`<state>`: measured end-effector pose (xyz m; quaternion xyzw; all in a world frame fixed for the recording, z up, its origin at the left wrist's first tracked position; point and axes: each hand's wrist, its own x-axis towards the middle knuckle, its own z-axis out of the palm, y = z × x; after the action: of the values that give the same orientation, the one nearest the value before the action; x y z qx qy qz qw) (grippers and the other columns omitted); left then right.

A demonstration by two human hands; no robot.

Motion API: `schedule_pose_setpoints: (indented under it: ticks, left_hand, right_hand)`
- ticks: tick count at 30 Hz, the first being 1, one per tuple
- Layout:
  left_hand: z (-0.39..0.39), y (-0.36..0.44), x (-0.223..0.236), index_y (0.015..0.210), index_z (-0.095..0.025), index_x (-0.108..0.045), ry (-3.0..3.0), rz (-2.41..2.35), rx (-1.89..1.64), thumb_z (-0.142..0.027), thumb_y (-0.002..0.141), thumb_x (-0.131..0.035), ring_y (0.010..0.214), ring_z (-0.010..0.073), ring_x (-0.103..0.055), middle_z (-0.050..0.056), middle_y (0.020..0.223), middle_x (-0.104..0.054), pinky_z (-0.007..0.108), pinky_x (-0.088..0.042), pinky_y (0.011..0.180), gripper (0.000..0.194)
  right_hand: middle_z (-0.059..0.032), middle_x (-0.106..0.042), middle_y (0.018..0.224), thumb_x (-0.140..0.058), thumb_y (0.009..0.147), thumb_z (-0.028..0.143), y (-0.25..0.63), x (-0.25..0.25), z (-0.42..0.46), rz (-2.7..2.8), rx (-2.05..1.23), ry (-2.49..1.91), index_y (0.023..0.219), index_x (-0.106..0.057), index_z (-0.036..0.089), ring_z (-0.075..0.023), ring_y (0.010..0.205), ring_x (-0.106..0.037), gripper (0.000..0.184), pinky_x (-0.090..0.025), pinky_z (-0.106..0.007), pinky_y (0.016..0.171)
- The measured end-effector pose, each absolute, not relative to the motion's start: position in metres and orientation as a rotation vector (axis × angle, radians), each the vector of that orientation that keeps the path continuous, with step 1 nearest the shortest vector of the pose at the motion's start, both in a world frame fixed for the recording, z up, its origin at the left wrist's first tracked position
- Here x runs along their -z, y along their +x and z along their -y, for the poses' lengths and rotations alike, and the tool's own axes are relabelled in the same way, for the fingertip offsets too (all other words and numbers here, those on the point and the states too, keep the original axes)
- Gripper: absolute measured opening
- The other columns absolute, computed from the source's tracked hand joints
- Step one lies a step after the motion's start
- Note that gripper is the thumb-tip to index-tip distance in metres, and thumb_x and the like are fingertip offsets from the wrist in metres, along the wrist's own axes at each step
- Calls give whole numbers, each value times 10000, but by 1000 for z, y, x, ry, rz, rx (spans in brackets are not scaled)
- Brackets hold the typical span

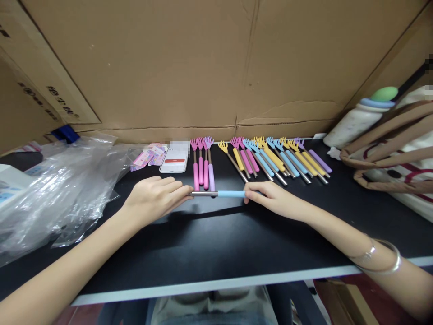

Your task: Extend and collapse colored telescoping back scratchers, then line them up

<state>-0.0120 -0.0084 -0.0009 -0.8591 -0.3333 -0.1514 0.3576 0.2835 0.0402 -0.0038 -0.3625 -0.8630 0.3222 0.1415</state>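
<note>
Blue-handled metal stick (215,194) above the surface (209,248): left grip (152,198) pinches its metal part, right grip (269,196) pinches its handle (231,194).

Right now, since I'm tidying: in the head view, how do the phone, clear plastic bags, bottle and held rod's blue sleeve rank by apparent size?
Largest to smallest in view:
Clear plastic bags
Bottle
Phone
Held rod's blue sleeve

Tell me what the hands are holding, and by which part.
A metal rod with a light-blue handle: the left hand pinches it by the bare metal part, and the right hand grips it by the blue handle.
</note>
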Motion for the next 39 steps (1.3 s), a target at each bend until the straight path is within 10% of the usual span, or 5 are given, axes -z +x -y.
schedule_pose_setpoints:
  ticks: [39]
  left_hand:
    - [5,-13,9,822,-220,-596,-2445,1068,301,-369,940,-364,568,112,-570,-29,635,-611,241,-282,495,300]
  right_hand:
    - [-30,-642,788,-354,924,442,283,13,-37,2671,-542,-1164,873,-588,208,-151,705,-590,334,-364,-238,647]
